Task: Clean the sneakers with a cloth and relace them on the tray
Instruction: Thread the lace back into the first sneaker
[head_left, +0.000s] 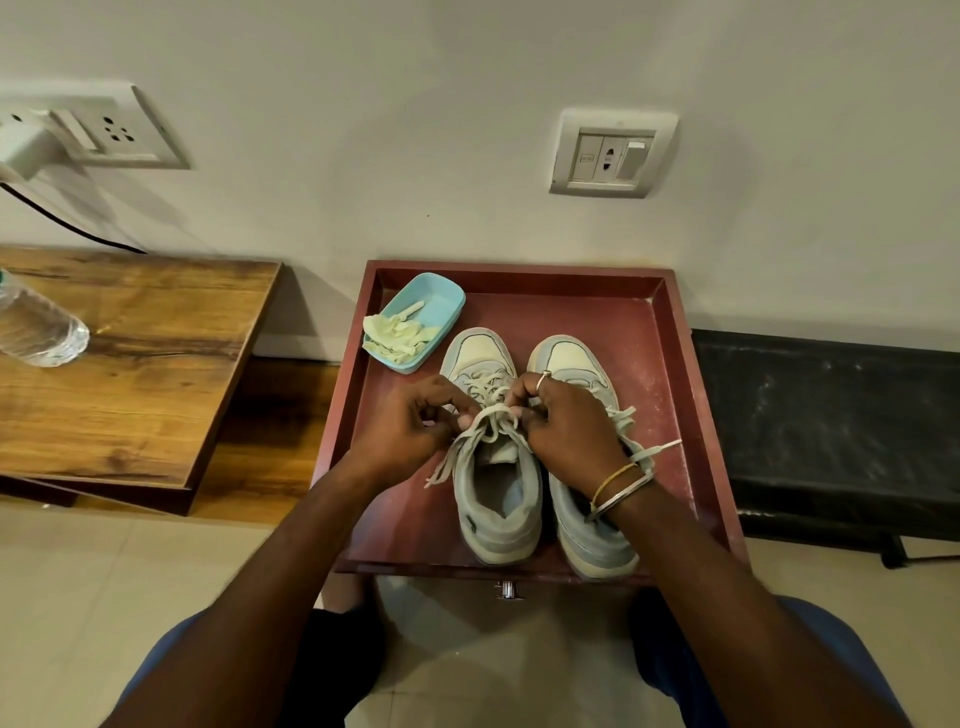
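Observation:
Two pale grey-blue sneakers stand side by side, toes toward the wall, on a dark red tray (670, 374). Over the left sneaker (496, 499), my left hand (410, 426) and my right hand (566, 421) each pinch a strand of its white lace (491, 418) near the top eyelets. Loose lace ends hang off the left side of that shoe. My right wrist covers part of the right sneaker (571, 364), whose lace trails out to the right. A pale yellow cloth (397, 335) lies crumpled in a light blue dish (441, 301) at the tray's far left corner.
A wooden table (130, 364) to the left carries a clear plastic bottle (36, 332). A black bench (831, 415) runs along the wall on the right. Wall sockets hang above, one with a plugged-in charger (26, 150). My knees sit below the tray's near edge.

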